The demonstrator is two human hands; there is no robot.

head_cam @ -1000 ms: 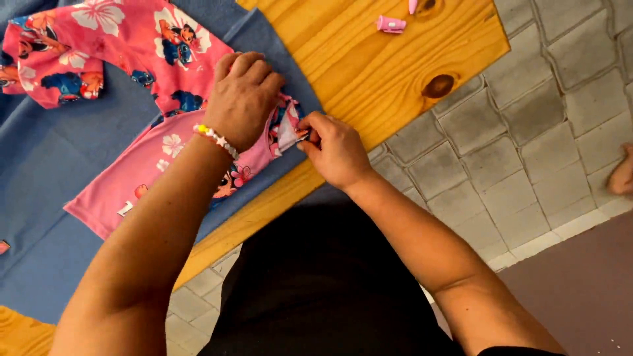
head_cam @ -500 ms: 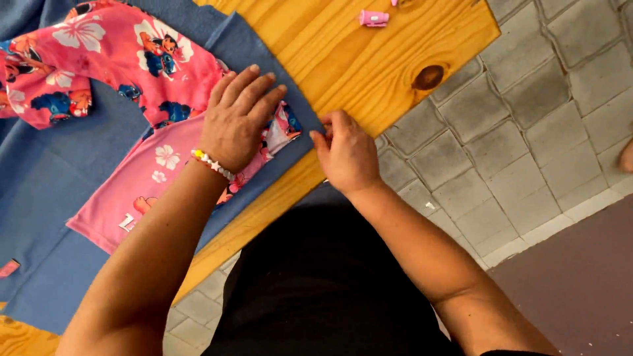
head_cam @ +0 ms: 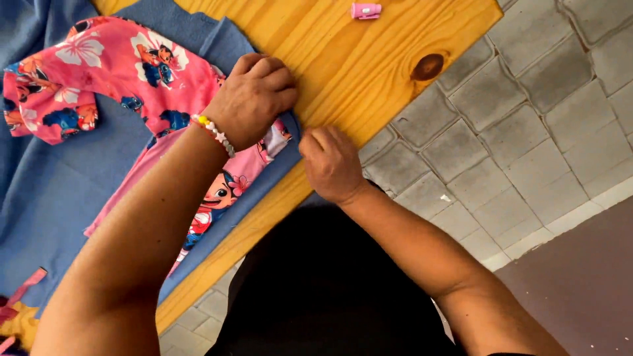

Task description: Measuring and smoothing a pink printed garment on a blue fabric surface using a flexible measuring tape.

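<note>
While the left hand (head_cam: 254, 99) presses flat, fingers together, on the pink printed cartoon fabric (head_cam: 119, 72) (spread over blue cloth (head_cam: 59, 198)), the right hand (head_cam: 330, 165) pinches its edge at the wooden table (head_cam: 356, 59).

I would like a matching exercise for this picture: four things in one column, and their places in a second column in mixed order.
Things:
1. left hand
2. right hand
3. pink clip
4. blue cloth

Places:
A. under the pink fabric
B. alone on bare wood at the top of the table
C. pressing flat on the pink fabric
D. at the fabric's edge near the table edge

Pairs: 1-C, 2-D, 3-B, 4-A
</note>
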